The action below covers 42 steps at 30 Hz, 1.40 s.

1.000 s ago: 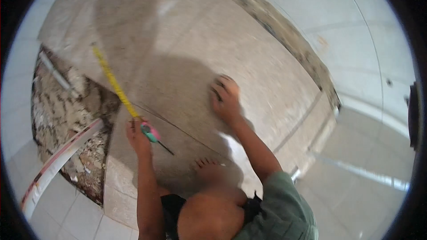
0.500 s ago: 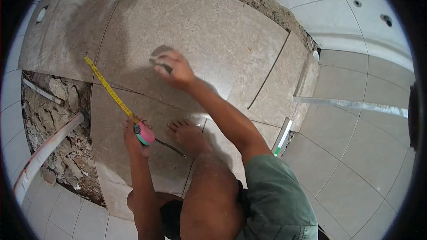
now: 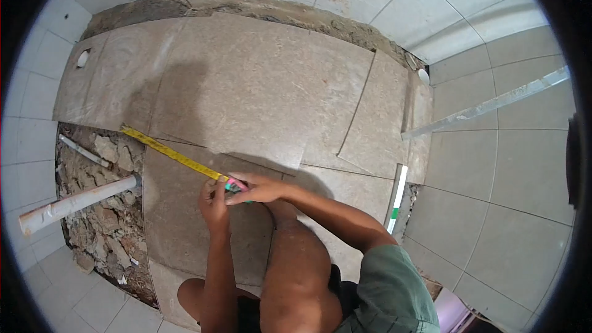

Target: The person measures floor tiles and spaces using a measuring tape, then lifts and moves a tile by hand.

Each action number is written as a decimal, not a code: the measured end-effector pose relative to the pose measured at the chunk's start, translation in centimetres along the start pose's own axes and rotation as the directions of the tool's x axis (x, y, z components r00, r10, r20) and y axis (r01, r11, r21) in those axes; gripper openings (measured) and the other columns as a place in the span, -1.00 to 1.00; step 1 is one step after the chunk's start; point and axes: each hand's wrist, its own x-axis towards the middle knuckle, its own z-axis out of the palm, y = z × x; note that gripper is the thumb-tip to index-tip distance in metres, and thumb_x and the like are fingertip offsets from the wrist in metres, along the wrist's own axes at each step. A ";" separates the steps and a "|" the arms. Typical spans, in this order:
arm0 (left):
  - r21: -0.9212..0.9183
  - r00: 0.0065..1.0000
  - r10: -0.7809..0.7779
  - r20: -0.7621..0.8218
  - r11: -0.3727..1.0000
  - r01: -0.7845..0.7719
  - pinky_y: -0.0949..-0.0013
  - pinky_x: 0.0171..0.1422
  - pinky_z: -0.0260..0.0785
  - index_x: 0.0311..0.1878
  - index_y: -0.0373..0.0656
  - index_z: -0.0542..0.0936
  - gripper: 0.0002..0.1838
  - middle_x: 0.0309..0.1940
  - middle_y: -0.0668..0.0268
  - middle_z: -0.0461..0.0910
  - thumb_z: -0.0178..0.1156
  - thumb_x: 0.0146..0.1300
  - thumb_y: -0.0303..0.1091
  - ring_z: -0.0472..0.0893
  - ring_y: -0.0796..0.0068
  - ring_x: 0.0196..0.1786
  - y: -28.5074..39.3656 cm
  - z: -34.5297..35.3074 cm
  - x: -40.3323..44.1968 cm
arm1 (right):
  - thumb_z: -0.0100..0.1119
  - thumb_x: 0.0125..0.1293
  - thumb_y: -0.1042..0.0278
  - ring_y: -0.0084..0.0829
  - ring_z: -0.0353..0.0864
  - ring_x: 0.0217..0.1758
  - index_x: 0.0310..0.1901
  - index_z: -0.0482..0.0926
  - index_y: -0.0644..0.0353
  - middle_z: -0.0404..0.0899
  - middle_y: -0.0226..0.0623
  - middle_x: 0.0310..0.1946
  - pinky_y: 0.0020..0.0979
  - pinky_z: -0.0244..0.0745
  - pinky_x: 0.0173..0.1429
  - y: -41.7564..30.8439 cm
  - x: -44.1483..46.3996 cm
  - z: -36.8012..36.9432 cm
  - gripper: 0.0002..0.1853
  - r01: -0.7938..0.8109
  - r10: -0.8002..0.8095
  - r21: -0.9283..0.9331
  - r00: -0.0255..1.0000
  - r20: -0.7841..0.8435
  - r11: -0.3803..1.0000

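Both of my hands meet at a pink and green tape measure, low over the beige floor tiles. My left hand is closed at the case's left side, its fingers by the yellow blade where it comes out. My right hand wraps the case from the right and covers most of it. The blade stretches up and left, and its end is near the tile edge beside the broken floor patch. Markings on the blade are too small to read.
Rubble fills a hole at the left, where a white pipe sticks out. A metal straightedge extends over the grey tiles at the right. A white strip with green lies near my right arm. Raw mortar runs along the far wall.
My right hand has come down from over the far tiles to the tape measure. The case has moved right with my left hand, and the blade slants less steeply. The head view has shifted.
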 end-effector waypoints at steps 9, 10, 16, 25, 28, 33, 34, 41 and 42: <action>0.009 0.978 0.037 0.206 0.999 -0.040 0.38 0.09 0.51 -0.02 -0.38 0.71 -0.76 -0.09 0.23 0.73 0.31 0.41 -0.38 0.68 0.46 -0.04 -2.0 0.3 -1.4 | 0.50 0.27 -0.05 -0.34 0.50 0.29 0.37 0.43 0.22 0.57 -0.20 0.21 -0.30 0.38 0.39 -0.6 -4.2 0.5 -0.23 0.054 -0.047 0.100 0.996 -0.073 0.994; -0.038 0.987 0.026 0.161 0.999 -0.021 0.40 0.07 0.52 -0.02 -0.38 0.72 -0.76 -0.09 0.25 0.73 0.31 0.42 -0.38 0.68 0.49 -0.05 -2.1 0.5 -1.6 | 0.51 0.26 -0.03 -0.35 0.51 0.27 0.37 0.43 0.21 0.58 -0.21 0.19 -0.31 0.39 0.37 -0.5 -4.3 0.6 -0.23 0.051 -0.042 0.122 0.996 -0.082 0.991; -0.147 0.999 -0.032 0.029 0.988 0.036 0.47 -0.06 0.51 -0.02 -0.38 0.73 -0.77 -0.19 0.36 0.71 0.30 0.45 -0.37 0.65 0.61 -0.15 -1.9 0.5 -1.6 | 0.54 0.23 0.07 -0.34 0.52 0.19 0.43 0.41 0.17 0.59 -0.21 0.14 -0.32 0.41 0.32 -1.1 -3.9 0.6 -0.20 -0.117 0.120 0.174 0.993 -0.010 0.978; -0.030 0.985 -0.057 0.162 0.998 0.063 0.45 0.00 0.48 0.08 -0.32 0.72 -0.71 -0.12 0.34 0.70 0.29 0.45 -0.31 0.63 0.58 -0.09 -2.3 0.0 -1.5 | 0.56 0.19 0.20 -0.35 0.53 0.24 0.47 0.36 0.21 0.58 -0.17 0.19 -0.33 0.41 0.36 -0.4 -3.4 1.3 -0.15 -0.056 0.066 0.072 0.987 -0.146 0.996; -0.019 0.971 -0.076 0.225 0.996 0.082 0.40 0.15 0.50 0.21 -0.27 0.68 -0.62 0.04 0.20 0.72 0.32 0.43 -0.29 0.66 0.49 0.07 -3.0 0.3 -1.1 | 0.56 0.18 0.26 -0.38 0.55 0.22 0.47 0.36 0.21 0.59 -0.17 0.19 -0.35 0.44 0.35 -1.2 -4.1 0.0 -0.16 -0.149 0.176 0.143 0.964 -0.198 0.978; 0.009 0.968 -0.194 0.161 0.981 0.195 0.33 0.07 0.56 0.31 -0.38 0.58 -0.42 -0.03 0.08 0.74 0.39 0.36 -0.18 0.69 0.42 0.04 -2.3 -0.3 1.2 | 0.57 0.14 0.30 -0.34 0.60 0.16 0.40 0.42 0.22 0.62 -0.17 0.14 -0.35 0.48 0.30 2.5 -7.8 -2.7 -0.21 -0.175 0.249 0.183 0.785 -0.567 0.967; 0.064 0.973 -0.175 0.150 0.984 0.167 0.28 0.11 0.55 0.32 -0.39 0.57 -0.40 0.01 0.02 0.72 0.40 0.36 -0.16 0.68 0.34 0.09 -2.9 -0.8 2.2 | 0.57 0.13 0.30 -0.25 0.61 0.16 0.35 0.45 0.23 0.61 -0.13 0.12 -0.30 0.49 0.30 3.2 -9.0 -3.6 -0.25 -0.227 0.213 0.060 0.741 -0.636 0.972; 0.462 0.987 -0.160 -0.008 0.875 0.146 0.06 0.39 0.41 0.36 -0.33 0.52 -0.35 0.25 -0.13 0.58 0.39 0.34 -0.12 0.55 -0.05 0.34 -1.0 -3.1 9.8 | 0.60 0.03 0.24 0.01 0.47 0.30 0.34 0.43 0.21 0.45 -0.02 0.22 -0.05 0.46 0.32 6.3 -16.8 -5.0 -0.18 -0.681 0.093 -0.514 0.644 -0.759 0.522; 0.502 0.980 -0.196 -0.041 0.844 0.190 0.04 0.44 0.37 0.37 -0.31 0.52 -0.36 0.28 -0.13 0.56 0.39 0.34 -0.12 0.52 -0.07 0.37 -0.5 -3.1 11.1 | 0.60 0.03 0.23 0.02 0.45 0.32 0.35 0.43 0.20 0.44 -0.03 0.24 -0.04 0.45 0.34 7.2 -17.7 -5.0 -0.17 -0.687 0.099 -0.532 0.653 -0.751 0.495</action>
